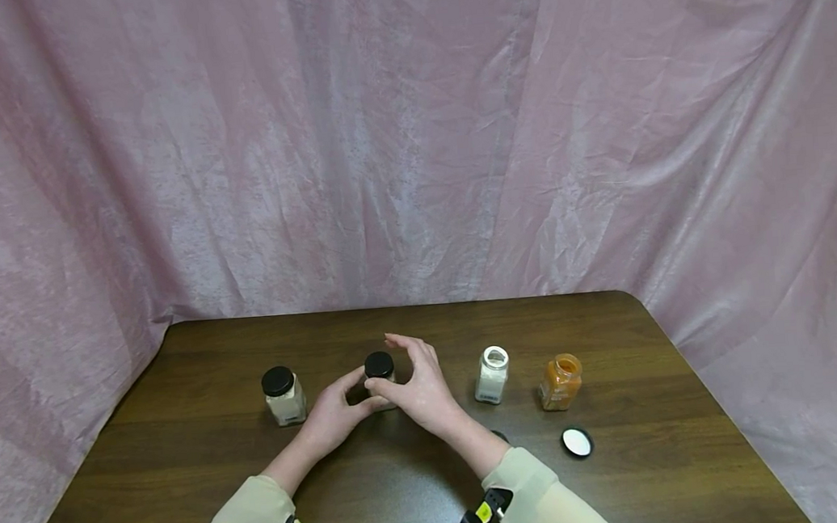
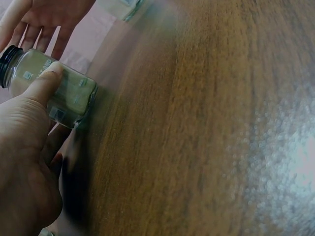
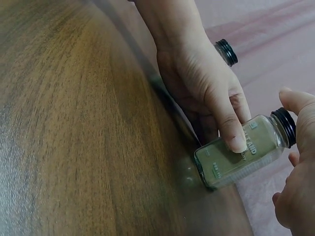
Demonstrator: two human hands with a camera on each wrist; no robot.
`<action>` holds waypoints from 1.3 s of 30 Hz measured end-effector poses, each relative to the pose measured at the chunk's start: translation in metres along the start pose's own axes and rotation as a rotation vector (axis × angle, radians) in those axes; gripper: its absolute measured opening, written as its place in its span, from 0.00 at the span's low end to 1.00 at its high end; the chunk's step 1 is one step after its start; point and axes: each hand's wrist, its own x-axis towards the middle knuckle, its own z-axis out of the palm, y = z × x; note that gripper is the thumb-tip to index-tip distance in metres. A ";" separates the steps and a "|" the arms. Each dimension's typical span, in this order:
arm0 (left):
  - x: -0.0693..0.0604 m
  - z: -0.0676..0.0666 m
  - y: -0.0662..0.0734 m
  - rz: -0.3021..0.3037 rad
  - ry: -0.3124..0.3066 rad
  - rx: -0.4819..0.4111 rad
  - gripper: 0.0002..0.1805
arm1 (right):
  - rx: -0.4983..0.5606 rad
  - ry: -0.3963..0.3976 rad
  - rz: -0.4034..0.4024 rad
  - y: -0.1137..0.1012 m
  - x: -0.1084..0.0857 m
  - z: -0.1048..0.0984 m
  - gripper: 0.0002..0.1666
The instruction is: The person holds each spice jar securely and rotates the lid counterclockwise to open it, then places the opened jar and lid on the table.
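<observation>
Near the middle of the table, my left hand (image 1: 331, 419) grips a square glass jar (image 3: 262, 143) of greenish powder, its thumb across the printed front and the fingers behind. A black screw lid (image 1: 379, 365) closes the jar. Beside that lid is my right hand (image 1: 423, 387), thumb and fingers spread around it; in the right wrist view the fingers appear apart from the lid. The jar stands upright in the head view, its lower part mostly hidden by both hands. Whether its base touches the table is hard to tell.
To the left stands a black-lidded jar (image 1: 287, 406) of pale powder. At right are an uncovered jar (image 1: 491, 383) of white powder and an uncovered orange jar (image 1: 560, 388). A lid (image 1: 577, 442) lies white side up; another dark lid (image 1: 499, 435) is partly behind my right forearm.
</observation>
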 end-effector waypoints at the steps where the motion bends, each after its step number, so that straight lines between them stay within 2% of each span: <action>1: 0.000 0.000 0.000 0.002 0.002 0.005 0.43 | 0.005 0.003 0.006 0.000 0.000 0.000 0.45; 7: 0.001 0.001 0.000 0.018 0.016 0.034 0.42 | 0.021 0.014 0.041 0.001 0.000 0.000 0.40; 18: 0.001 0.000 0.001 0.012 0.000 0.002 0.40 | -0.013 0.027 0.073 0.001 0.001 0.004 0.36; 39: 0.000 0.001 0.001 0.032 0.012 0.009 0.38 | -0.033 0.024 0.007 0.002 0.000 0.004 0.28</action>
